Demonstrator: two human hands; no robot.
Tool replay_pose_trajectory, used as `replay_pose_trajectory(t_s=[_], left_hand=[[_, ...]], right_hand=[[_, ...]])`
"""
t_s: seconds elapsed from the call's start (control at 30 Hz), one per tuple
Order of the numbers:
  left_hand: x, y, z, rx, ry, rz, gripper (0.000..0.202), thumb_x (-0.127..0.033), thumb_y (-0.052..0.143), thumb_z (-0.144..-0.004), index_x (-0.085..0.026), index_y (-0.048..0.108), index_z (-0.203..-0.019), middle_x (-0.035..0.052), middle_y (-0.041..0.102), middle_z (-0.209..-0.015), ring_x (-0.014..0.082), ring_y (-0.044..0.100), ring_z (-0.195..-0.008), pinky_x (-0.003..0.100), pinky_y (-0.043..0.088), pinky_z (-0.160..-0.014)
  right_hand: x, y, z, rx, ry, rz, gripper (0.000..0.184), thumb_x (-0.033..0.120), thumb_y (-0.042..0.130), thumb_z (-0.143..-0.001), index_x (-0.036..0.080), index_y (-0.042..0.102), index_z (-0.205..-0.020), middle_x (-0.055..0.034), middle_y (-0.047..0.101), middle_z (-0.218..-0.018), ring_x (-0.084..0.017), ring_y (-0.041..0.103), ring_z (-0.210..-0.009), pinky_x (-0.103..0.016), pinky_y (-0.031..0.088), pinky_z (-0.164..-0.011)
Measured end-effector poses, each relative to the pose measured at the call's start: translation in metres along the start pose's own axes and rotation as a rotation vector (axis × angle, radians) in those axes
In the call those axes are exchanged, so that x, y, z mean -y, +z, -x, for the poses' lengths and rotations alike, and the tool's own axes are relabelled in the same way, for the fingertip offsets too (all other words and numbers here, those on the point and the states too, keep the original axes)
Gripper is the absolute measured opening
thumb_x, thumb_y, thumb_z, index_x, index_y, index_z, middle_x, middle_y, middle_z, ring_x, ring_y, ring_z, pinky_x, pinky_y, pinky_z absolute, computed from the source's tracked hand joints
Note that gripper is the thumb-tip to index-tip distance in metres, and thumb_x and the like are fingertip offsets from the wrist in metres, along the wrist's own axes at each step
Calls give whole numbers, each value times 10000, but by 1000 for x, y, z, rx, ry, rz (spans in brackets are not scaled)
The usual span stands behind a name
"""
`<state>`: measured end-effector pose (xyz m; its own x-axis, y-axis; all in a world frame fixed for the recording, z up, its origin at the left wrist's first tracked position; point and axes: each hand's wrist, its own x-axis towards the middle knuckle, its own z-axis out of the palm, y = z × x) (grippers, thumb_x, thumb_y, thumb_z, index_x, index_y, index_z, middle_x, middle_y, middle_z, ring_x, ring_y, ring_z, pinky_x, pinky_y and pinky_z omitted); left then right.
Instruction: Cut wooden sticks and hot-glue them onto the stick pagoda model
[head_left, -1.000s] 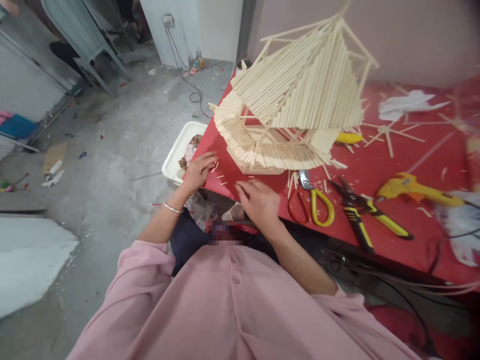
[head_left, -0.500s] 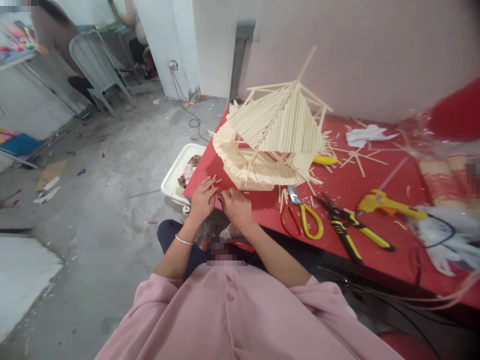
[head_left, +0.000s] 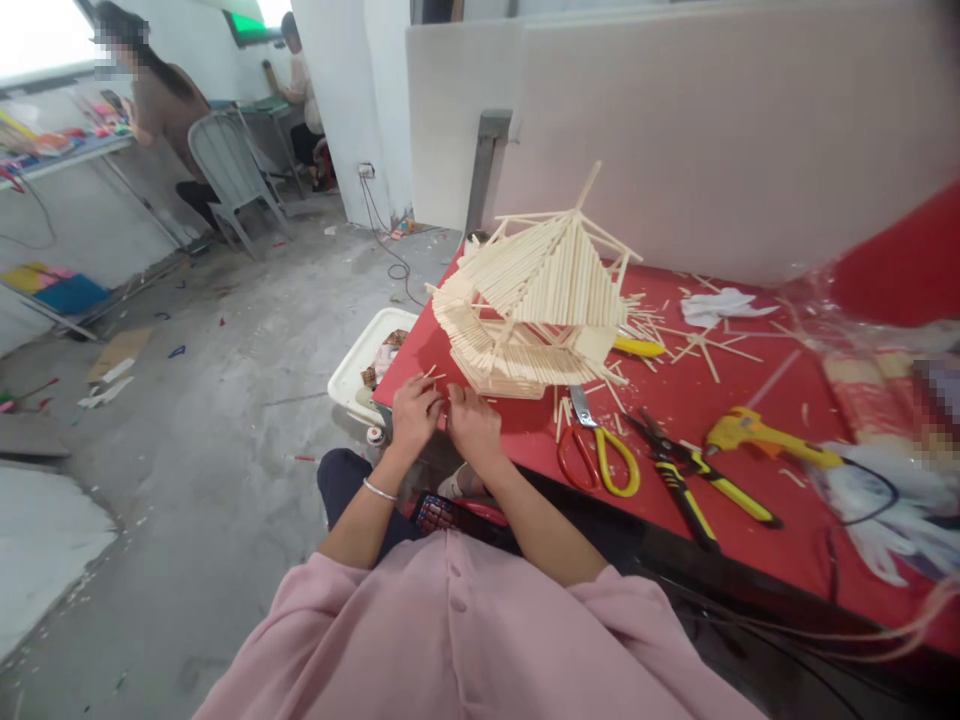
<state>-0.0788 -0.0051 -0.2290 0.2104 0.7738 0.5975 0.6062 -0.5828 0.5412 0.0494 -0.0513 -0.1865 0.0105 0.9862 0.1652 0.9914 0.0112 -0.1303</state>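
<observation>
One white tray (head_left: 351, 372) is seen on the floor at the left, just beside the corner of the red table (head_left: 675, 395). At that corner the left hand (head_left: 415, 410) and right hand (head_left: 472, 425) are held together with fingers curled narrow. At least two short sticks (head_left: 433, 374) are seen at the left fingertips, though whether they are gripped cannot be told. Further right, one stick house (head_left: 536, 305) is stood on the table, followed by one pair of scissors (head_left: 600, 455), one pair of cutters (head_left: 686, 470) and one glue gun (head_left: 750, 432).
</observation>
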Motion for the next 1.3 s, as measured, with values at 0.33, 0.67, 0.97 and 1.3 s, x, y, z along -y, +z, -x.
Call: replay_pose_trajectory(t_s=[0.33,0.67,0.97,1.3], left_hand=[[-28,-17,19,48,-3,8,125,-293,656,-867,-205,735,-910,106,698,-1191,269,594,-1211,508,459,-1071],[-47,-15,10,34,-82,-9,170,-253,582,-919,-192,659,-781,127,687,-1134,285,600,-1162,484,467,-1019],[-114,-22,-13,21,-515,702,169,-312,772,-772,-212,740,-905,9,736,-790,127,675,-713,236,560,-651],[-167,-53,-42,-45,-441,938,93,-274,796,-762,-199,766,-809,6,730,-667,88,611,-522,206,509,-494]], right_hand=[[-32,-12,16,19,-28,-324,452,178,283,-993,105,530,-1365,-178,647,-1245,-209,620,-1115,-327,478,-948],[-54,-48,61,-22,-98,-446,380,286,390,-1008,192,632,-1286,-79,714,-1132,-163,665,-1024,-270,503,-909],[-190,-103,105,-317,460,-151,392,343,422,-967,185,676,-1220,-113,717,-1152,-209,660,-1037,-311,489,-890],[-366,-117,43,-186,384,127,311,320,651,-644,201,527,-385,-81,490,-397,-124,362,-363,-309,251,-465]])
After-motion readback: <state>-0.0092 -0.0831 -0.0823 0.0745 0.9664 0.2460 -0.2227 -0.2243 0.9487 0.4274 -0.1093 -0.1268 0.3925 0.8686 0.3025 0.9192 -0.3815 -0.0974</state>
